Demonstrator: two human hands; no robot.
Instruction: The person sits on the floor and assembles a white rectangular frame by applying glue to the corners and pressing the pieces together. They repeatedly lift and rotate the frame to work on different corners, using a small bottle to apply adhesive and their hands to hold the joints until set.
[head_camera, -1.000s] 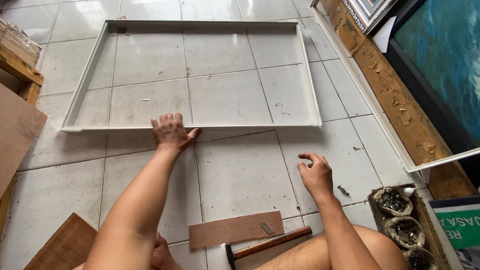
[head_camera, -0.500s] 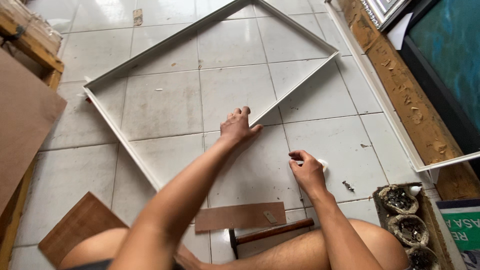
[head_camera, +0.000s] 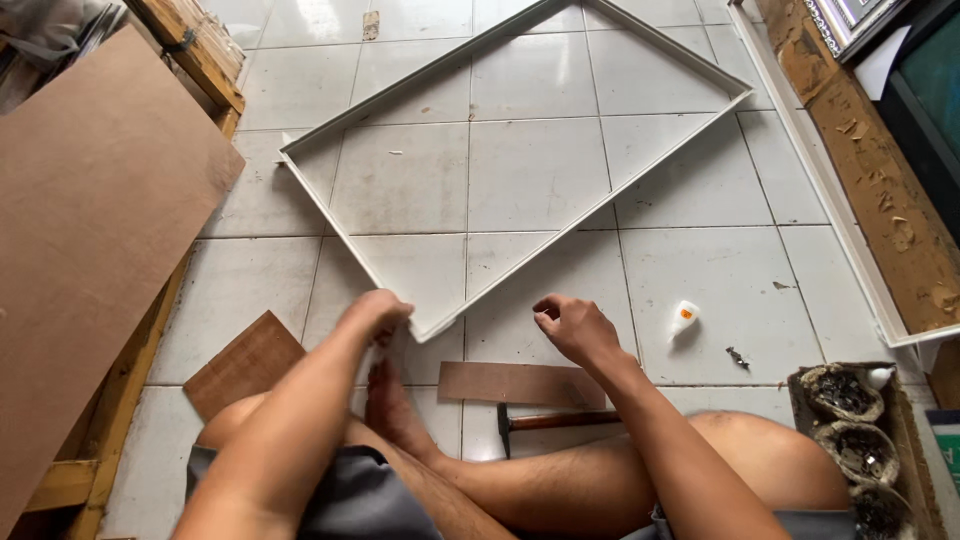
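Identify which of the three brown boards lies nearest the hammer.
The small narrow strip, flat on the tiles directly above the hammer; the square piece and large sheet lie farther left.

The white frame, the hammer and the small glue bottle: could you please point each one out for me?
white frame (head_camera: 520, 262): head view, on its lower right rail.
hammer (head_camera: 560, 421): head view, on its wooden handle.
small glue bottle (head_camera: 683, 318): head view, on its white body.
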